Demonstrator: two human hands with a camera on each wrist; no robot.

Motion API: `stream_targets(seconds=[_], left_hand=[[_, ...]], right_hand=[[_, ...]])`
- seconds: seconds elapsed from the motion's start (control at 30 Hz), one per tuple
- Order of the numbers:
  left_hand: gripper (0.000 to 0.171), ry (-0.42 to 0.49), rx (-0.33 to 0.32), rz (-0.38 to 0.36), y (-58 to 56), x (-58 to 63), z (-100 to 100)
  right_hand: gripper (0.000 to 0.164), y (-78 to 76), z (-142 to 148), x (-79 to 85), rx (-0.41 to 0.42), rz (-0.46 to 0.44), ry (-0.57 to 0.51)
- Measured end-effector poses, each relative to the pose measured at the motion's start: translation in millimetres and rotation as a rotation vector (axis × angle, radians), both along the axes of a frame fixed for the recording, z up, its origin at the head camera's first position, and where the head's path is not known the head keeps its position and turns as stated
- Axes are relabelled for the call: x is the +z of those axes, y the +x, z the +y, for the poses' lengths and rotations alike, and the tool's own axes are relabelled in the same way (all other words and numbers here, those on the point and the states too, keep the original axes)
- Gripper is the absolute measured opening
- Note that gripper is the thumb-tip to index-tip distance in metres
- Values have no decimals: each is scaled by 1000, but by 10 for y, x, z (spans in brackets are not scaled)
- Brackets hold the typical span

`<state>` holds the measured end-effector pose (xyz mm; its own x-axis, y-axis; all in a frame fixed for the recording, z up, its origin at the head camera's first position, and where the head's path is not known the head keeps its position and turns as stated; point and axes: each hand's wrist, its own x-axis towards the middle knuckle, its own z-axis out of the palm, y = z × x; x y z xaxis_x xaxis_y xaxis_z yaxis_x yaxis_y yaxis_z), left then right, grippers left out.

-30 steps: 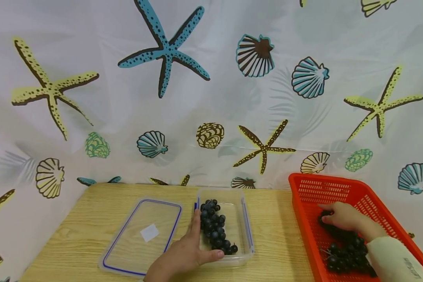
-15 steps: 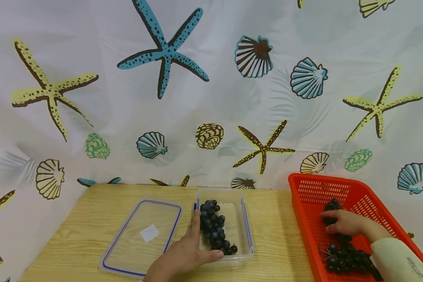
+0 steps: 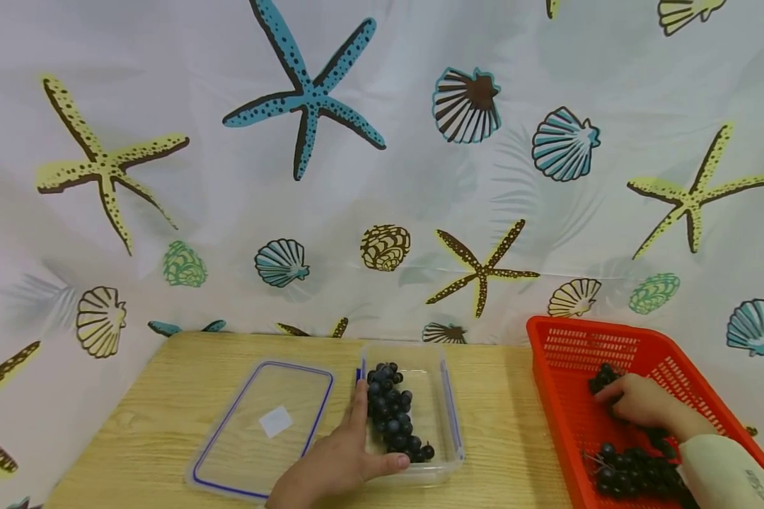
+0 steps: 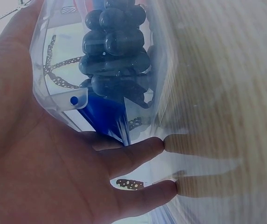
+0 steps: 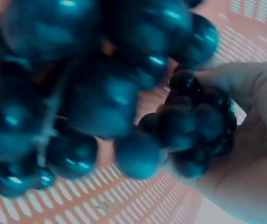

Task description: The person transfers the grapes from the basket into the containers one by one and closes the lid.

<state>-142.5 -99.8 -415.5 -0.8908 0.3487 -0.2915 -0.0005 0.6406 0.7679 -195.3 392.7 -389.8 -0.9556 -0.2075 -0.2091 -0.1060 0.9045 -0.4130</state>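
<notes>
A clear plastic food container (image 3: 448, 396) stands mid-table, with a bunch of dark grapes (image 3: 391, 417) along its left side. My left hand (image 3: 340, 456) rests against the container's left side and front corner, its thumb on the front rim. In the left wrist view, straight fingers (image 4: 138, 156) reach past a blue clip (image 4: 105, 116) to the tabletop. Inside the red basket, my right hand (image 3: 649, 404) holds another bunch of grapes (image 5: 189, 123) between thumb and curled fingers, partly hidden by the hand in the head view. Nearer the front lies more grapes (image 3: 637, 470).
The red perforated basket (image 3: 547, 403) stands at the table's right, its sides rising around my right hand. Left of the container lies a clear lid with a blue seal (image 3: 232, 417) and a white label (image 3: 276, 421). A patterned curtain (image 3: 331, 205) hangs behind the wooden table (image 3: 493, 417).
Inside the basket my right hand has shifted slightly right and its fingers have closed round the rear bunch. My left hand has stayed on the container. The head view has shifted a little.
</notes>
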Motion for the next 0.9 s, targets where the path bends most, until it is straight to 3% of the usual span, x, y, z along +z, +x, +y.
stream_targets(seconds=[0.2, 0.5, 0.9], left_hand=[[135, -17, -5, 7, -8, 7, 22], [134, -18, -11, 12, -8, 12, 16], [135, -15, 0, 12, 15, 9, 8]], right_hand=[[41, 88, -46, 204, -110, 5, -44], [48, 216, -242, 434, -137, 5, -72], [52, 450, -754, 752, -28, 72, -57]])
